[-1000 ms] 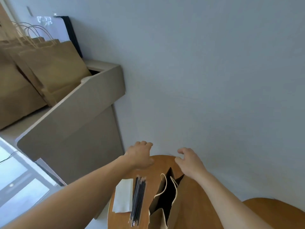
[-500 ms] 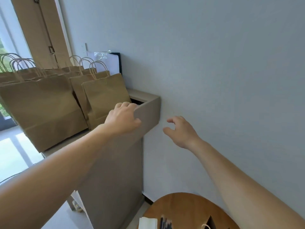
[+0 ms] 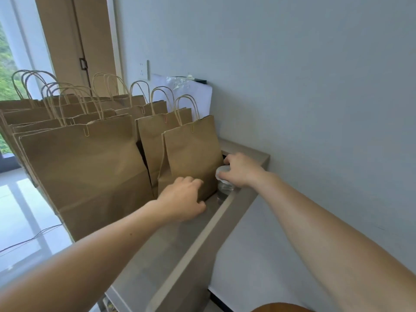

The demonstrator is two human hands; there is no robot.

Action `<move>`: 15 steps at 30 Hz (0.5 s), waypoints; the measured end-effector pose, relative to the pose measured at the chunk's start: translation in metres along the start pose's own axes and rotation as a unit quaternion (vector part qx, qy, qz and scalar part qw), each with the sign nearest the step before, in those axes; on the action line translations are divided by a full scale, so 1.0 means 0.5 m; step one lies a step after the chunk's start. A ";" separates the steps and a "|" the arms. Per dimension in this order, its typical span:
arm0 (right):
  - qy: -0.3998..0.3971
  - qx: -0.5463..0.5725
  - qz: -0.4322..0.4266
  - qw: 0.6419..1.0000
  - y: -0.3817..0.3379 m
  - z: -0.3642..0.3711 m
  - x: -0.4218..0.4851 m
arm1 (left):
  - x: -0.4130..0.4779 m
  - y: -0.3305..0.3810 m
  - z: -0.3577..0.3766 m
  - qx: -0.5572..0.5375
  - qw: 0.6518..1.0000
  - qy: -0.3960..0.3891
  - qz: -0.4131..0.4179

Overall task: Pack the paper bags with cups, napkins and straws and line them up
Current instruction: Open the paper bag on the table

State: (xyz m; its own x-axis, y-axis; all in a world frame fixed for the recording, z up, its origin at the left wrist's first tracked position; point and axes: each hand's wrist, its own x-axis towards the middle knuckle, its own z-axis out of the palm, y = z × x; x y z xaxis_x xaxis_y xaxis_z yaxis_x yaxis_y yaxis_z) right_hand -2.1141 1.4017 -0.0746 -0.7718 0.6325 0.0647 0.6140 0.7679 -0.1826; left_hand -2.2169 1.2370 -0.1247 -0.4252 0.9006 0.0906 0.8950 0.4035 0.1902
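A grey worktop (image 3: 171,244) with a raised lip (image 3: 202,235) along its right edge runs away beside a pale wall (image 3: 315,86). Brown paper bags with twisted handles stand on it in rows, their tops folded shut. A big bag (image 3: 90,176) stands near and to the left. To its right, nearest the lip, stands a small bag (image 3: 191,154), with another of its size (image 3: 150,140) just behind it on the left.

The left hand (image 3: 182,200) lies on the lower front of the small bag, fingers bent over the paper and the thumb at the bag's bottom edge. Whether it pinches the paper or only rests on it I cannot tell.

The right hand (image 3: 242,170) reaches over the lip at the far end of the worktop. Its fingers are curled round the top of a clear cup (image 3: 225,188) with a white lid (image 3: 220,171), gripping it from above. The cup is upright in the narrow gap between the small bag and the lip, touching or almost touching the bag's right side.

Behind the bags a white sheet (image 3: 202,95) leans on the wall, and a socket (image 3: 144,69) sits above it. Far left there is a wooden door (image 3: 90,41) and a window (image 3: 6,64).
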 end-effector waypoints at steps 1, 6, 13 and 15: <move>-0.019 -0.029 0.003 0.999 -0.005 0.008 0.015 | 0.002 -0.003 0.008 -0.001 1.000 -0.006 0.018; -0.098 -0.104 0.045 0.989 -0.012 0.022 0.064 | 0.017 -0.015 0.019 -0.023 0.997 -0.009 0.072; -0.134 -0.094 0.100 0.981 -0.012 0.046 0.107 | 0.020 -0.028 0.024 -0.052 0.994 -0.002 0.097; -0.149 -0.135 0.104 0.974 -0.018 0.050 0.111 | 0.019 -0.030 0.026 -0.061 0.993 0.001 0.104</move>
State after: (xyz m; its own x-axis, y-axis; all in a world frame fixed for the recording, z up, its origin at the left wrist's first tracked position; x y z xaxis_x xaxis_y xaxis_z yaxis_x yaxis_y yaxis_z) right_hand -2.1663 1.4274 -0.0941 -0.6148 0.7510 -0.2408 0.7524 0.6500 0.1063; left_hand -2.2328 1.2417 -0.1395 -0.2341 0.9619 0.1416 0.9402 0.1869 0.2850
